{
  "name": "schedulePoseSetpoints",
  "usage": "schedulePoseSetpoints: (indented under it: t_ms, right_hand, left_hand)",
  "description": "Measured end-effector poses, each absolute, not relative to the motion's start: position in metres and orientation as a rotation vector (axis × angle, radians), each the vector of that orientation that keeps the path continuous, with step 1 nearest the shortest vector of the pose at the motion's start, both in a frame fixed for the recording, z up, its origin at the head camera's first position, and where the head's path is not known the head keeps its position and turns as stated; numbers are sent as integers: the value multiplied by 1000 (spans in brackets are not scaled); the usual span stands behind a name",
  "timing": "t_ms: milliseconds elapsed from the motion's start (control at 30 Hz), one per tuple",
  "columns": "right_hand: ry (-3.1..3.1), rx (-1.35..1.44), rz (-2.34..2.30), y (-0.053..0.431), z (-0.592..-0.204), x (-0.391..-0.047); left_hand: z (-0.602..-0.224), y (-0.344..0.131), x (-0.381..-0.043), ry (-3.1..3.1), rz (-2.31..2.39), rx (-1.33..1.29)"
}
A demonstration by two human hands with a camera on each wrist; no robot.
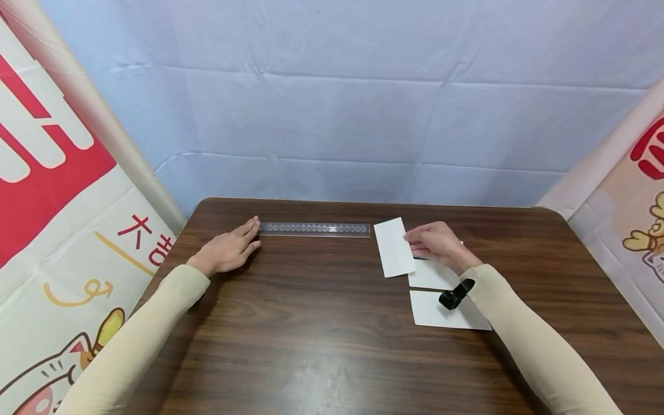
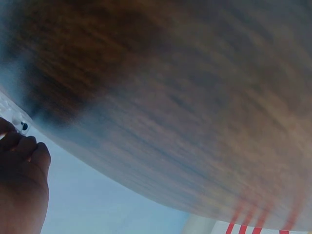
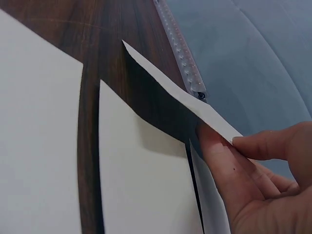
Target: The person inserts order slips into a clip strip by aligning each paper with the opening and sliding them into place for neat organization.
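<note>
The right hand (image 1: pixel 438 242) pinches a white card (image 1: pixel 394 249) (left hand (image 1: pixel 230 249) touching a clear strip (image 1: pixel 315 230))

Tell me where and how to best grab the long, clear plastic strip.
Probably pinch the strip across its narrow width near the right end, coming from the near side: it lies flat, and the left hand is at its left end.

Pale blue cloth (image 1: pixel 342 121) hangs behind the brown table (image 1: pixel 290 305).
</note>
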State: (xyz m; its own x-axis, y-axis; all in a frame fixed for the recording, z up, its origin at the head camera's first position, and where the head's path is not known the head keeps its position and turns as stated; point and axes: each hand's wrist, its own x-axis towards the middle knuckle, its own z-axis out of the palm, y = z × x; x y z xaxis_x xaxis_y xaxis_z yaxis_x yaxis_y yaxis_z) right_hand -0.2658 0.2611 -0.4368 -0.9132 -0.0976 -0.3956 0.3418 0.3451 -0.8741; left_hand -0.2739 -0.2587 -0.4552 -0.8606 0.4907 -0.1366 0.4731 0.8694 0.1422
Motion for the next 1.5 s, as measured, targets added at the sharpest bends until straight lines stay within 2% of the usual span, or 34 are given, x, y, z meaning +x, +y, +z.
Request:
schedulePoseSetpoints:
  t_ms: [1500]
  right_hand:
    - [2120, 297, -1709, 223, -447, -266]
  left_hand:
    - [-455, -259, -276, 2865, 162, 744]
